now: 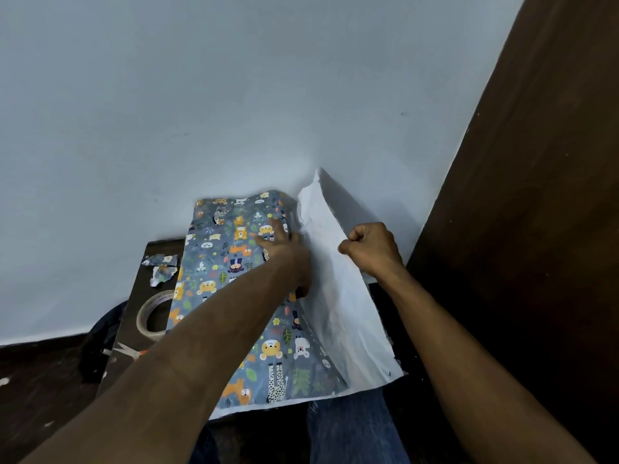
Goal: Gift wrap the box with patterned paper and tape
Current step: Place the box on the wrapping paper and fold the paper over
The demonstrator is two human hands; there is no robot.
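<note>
My box (234,296) lies on the desk (134,329), covered in animal paper (284,346). Its long side runs away from me toward the wall (201,95). My left hand (279,247) presses flat on top of it with straight fingers. My right hand (370,247) is curled tight, pinching the white flap (335,279) of paper and holding it up. A tape roll (152,318), scissors (129,351) and paper scraps (160,267) sit left of the box.

wall (234,95) close behind the wrapped box (241,296), no passage at the far end. raised white paper flap (338,296) blocks the box's right side. wooden panel (536,195) walls off the right. left strip of table (134,316) crowded by tape roll (152,316), scissors (129,351), paper scraps (162,267).
</note>
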